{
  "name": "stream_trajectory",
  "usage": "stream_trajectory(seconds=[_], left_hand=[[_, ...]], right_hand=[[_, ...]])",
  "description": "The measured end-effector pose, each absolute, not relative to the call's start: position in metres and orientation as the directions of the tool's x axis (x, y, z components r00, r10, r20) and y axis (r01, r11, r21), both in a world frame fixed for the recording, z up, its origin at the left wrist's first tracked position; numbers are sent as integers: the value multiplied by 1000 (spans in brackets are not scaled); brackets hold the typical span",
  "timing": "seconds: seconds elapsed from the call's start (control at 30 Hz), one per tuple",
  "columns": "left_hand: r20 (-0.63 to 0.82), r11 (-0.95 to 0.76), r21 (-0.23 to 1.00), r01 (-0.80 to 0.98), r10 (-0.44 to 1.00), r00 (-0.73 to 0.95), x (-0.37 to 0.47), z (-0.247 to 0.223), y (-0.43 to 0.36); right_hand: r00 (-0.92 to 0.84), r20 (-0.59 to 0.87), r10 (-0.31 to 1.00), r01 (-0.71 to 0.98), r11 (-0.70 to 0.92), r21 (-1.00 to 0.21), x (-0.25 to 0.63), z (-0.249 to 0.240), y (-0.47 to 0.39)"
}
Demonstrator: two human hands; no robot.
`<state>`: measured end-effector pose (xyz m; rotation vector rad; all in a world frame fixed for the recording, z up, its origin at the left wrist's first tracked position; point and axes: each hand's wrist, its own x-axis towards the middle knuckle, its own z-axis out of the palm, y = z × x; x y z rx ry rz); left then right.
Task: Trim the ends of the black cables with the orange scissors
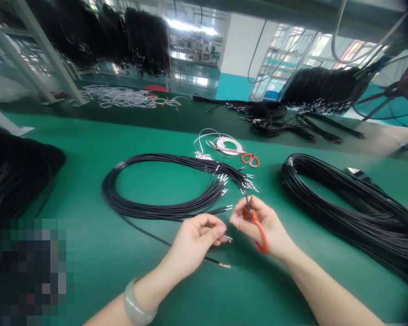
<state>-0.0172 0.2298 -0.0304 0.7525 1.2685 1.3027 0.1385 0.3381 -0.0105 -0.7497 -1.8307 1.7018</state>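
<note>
My left hand [204, 233], with a pale green bangle on the wrist, is closed on the end of a black cable, whose thin wires stick out past the fingertips. Orange-handled scissors [258, 228] are held in my right hand [258, 222], blades pointing up and away. My fingertips are close together but apart. Below my left hand a black cable end [212, 260] with bare copper strands lies on the green table [149, 290]. Behind my hands lies a looped bundle of black cables [156, 210] with stripped, pale ends.
A white ring of strip [229, 146] and a second pair of orange scissors [250, 160] lie behind the bundle. Another cable coil [343, 213] is at the right, a dark cable heap [17, 172] at the left. White ties [119, 96] and more cables [268, 117] lie farther back.
</note>
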Motion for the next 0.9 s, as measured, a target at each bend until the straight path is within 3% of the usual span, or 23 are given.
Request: stream_trajectory(seconds=[0.1,0.23,0.3,0.4,0.5,0.6,0.73,0.9], left_hand=[[-113,77,986,-146,959,-260,-16,-33,229],[186,-122,972,201,921,-342,-15,-34,225],[310,-198,922,332,893,-327,-16,-34,225],[414,-277,858,432,871,-264,-18,-32,225],[385,-261,850,457,901,-201,-20,-25,226],[239,-143,899,413,952,-192,-22,-12,227],[39,23,924,381,987,-153,-24,4,229],[-85,141,809,570,989,-125,-23,14,227]], right_hand=[[-746,-119,655,70,-101,-992,142,-7,335],[-809,-265,525,104,-315,-943,142,-9,324],[-780,-241,578,54,-321,-946,140,-11,320],[-724,-127,677,6,-179,-984,138,-11,318],[-701,0,713,17,17,-1000,141,-12,318],[-710,81,699,7,122,-993,145,-13,320],[-740,90,667,10,145,-989,149,-13,323],[-777,64,626,28,136,-990,149,-13,326]])
